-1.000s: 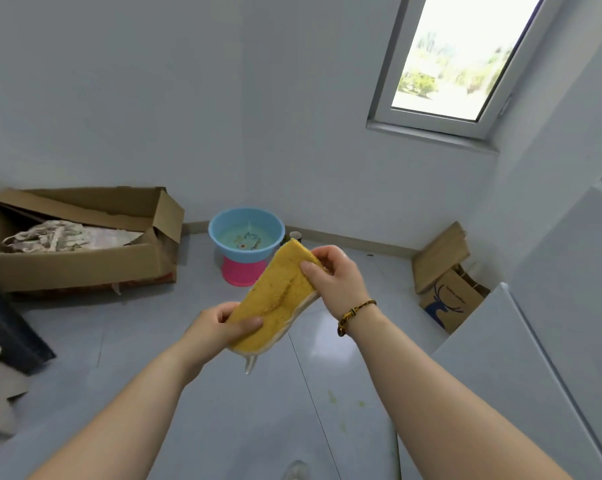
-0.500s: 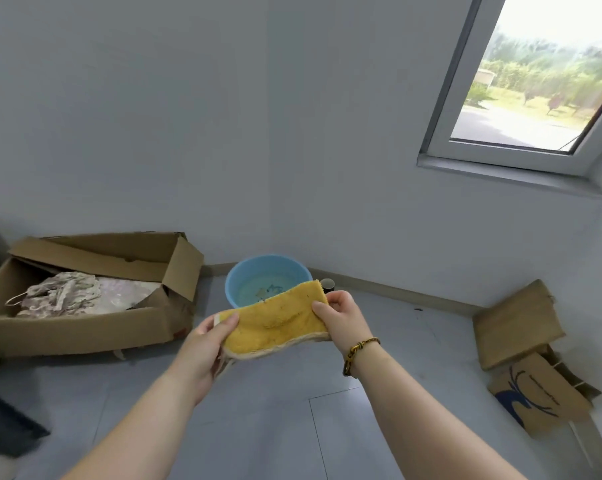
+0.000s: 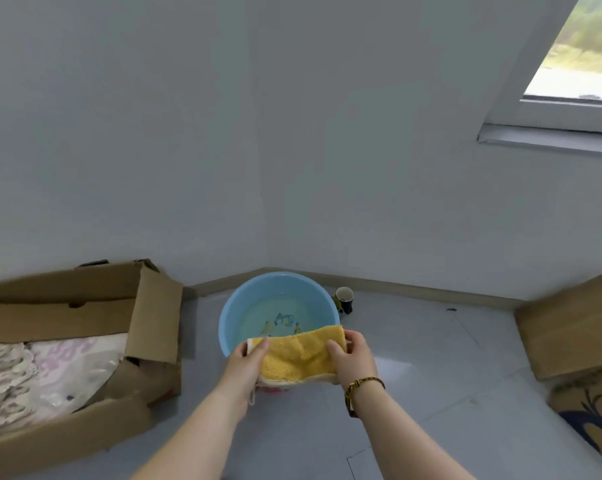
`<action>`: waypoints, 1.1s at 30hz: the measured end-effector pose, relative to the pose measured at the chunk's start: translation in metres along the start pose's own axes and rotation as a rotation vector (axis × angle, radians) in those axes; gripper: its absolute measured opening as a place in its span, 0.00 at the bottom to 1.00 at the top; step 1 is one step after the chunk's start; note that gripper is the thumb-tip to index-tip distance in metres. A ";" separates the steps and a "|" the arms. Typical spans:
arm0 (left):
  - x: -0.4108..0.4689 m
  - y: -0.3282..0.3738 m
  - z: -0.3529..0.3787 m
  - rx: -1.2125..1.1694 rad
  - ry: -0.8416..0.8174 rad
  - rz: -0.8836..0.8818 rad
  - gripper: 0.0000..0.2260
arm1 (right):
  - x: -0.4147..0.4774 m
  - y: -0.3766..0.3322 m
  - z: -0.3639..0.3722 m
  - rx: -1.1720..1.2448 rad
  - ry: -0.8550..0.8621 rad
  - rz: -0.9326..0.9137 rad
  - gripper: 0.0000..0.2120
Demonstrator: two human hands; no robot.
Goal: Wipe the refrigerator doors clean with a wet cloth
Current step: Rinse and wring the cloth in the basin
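A yellow cloth (image 3: 301, 356) with a pale underside is stretched flat between both hands, just in front of the near rim of a blue basin (image 3: 230, 317) that holds water. My left hand (image 3: 245, 370) grips the cloth's left end. My right hand (image 3: 353, 360), with a beaded bracelet on the wrist, grips its right end. The basin stands on the floor in the room's corner. No refrigerator is in view.
An open cardboard box (image 3: 154, 317) with fabric inside lies on the floor to the left. A small dark cup (image 3: 344, 299) stands right of the basin. Flattened cardboard and a printed paper bag (image 3: 576, 327) lie at the right. A window (image 3: 576, 64) is at the upper right.
The view has swung left and closer to the basin; the refrigerator has left the frame. The cloth went from tilted upright to held level, low over the basin's near rim.
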State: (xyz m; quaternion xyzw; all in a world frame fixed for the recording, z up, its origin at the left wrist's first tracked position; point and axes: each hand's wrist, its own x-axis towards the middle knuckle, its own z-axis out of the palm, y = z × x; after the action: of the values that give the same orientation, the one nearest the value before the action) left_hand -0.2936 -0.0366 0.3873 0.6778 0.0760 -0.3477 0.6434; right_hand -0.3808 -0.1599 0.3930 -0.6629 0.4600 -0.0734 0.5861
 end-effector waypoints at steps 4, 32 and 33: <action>0.099 -0.007 0.000 0.124 0.001 -0.029 0.04 | 0.086 0.015 0.040 0.026 -0.015 0.081 0.18; 0.514 -0.258 0.011 1.087 0.251 0.065 0.14 | 0.455 0.274 0.233 -0.703 -0.093 0.094 0.16; 0.515 -0.257 0.010 1.044 0.246 0.062 0.14 | 0.455 0.273 0.231 -0.669 -0.096 0.086 0.17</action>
State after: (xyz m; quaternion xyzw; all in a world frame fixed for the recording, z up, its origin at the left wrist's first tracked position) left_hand -0.0544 -0.1822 -0.1158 0.9452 -0.0521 -0.2384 0.2171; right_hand -0.1193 -0.2819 -0.1087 -0.8012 0.4581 0.1376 0.3597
